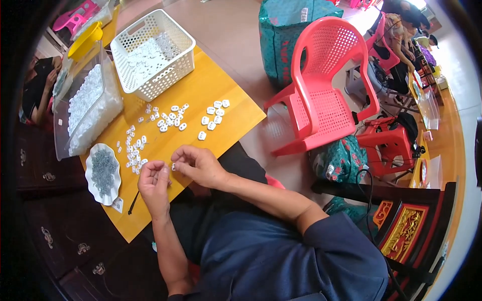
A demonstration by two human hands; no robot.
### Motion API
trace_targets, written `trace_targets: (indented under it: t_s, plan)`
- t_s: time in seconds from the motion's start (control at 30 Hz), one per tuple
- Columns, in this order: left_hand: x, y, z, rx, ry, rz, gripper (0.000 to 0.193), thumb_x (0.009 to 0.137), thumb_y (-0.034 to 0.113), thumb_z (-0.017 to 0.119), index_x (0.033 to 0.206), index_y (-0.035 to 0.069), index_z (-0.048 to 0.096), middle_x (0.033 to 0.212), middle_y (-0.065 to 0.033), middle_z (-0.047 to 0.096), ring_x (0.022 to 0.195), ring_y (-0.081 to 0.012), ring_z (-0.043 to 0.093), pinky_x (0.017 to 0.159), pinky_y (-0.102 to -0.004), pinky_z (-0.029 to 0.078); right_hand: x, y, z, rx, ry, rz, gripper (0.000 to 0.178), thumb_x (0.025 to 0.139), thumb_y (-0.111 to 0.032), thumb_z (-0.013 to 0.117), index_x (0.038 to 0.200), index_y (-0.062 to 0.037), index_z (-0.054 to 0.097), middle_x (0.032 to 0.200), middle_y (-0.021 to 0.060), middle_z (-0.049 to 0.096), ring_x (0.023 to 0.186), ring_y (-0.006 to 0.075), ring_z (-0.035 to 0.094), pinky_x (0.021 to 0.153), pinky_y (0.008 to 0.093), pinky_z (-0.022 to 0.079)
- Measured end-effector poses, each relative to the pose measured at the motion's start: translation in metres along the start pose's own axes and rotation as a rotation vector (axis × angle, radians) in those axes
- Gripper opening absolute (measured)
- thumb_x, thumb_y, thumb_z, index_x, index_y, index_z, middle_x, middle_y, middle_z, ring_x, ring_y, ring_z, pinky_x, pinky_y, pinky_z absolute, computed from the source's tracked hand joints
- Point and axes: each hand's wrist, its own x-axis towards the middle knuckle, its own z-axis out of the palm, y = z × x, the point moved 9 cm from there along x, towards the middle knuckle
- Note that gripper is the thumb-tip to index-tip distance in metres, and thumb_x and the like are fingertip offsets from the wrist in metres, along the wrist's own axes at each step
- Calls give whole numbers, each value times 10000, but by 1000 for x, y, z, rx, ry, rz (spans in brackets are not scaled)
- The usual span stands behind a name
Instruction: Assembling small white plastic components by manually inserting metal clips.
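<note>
My left hand and my right hand are close together over the near edge of the yellow wooden table. The fingers of my right hand pinch a small white plastic piece. My left fingers are curled with the thumb pressed against them, and what they hold is hidden. Beyond my hands lie loose small white pieces with dark holes, with a further cluster and a spaced-out group to the right. At the left, a white scalloped dish holds many thin grey metal pins or nails.
A white perforated basket and a clear bin, both with white pieces, stand on the far side. A thin black tool lies near the dish. A red plastic chair and green bags are on the floor. Other people sit farther off.
</note>
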Motion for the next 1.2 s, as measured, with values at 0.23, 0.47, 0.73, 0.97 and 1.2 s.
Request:
trace_targets:
  t_s: [0.23,0.47,0.73,0.97,1.2]
  plan:
    - [2,-5,4,-10,-54,-12,145,921,14,660,1049,21,593,885,2,606,681,-27,529,588,-168,432,2,4,0,35,-7,10,128,933,-35,650,1046,3,601,831,-18,603,763,36,571,685,207,494]
    - [0,-11,-9,-10,-40,-56,154,935,17,617,1087,40,608,907,5,612,746,-39,553,627,-177,435,4,11,6,-21,-13,-17,99,943,-44,652,1027,-43,602,854,-31,592,796,33,577,700,205,499]
    - [1,-7,4,-68,-70,-17,193,924,47,662,1107,21,606,921,-1,652,747,-32,574,633,-183,461,-2,1,1,90,9,104,123,943,-28,662,1016,-42,564,834,-22,616,755,37,587,656,179,477]
    - [2,-9,-2,-75,-78,-2,197,924,39,662,1111,23,601,919,-5,655,759,-35,577,644,-186,465,-1,2,7,121,-19,126,130,949,-35,658,1018,-48,548,830,-18,614,738,40,585,643,182,480]
    - [3,-8,0,-69,-80,3,204,923,40,668,1115,25,599,923,-8,662,758,-35,582,647,-185,466,0,4,4,109,-23,117,137,946,-44,667,999,-54,541,822,-23,611,728,37,582,637,183,483]
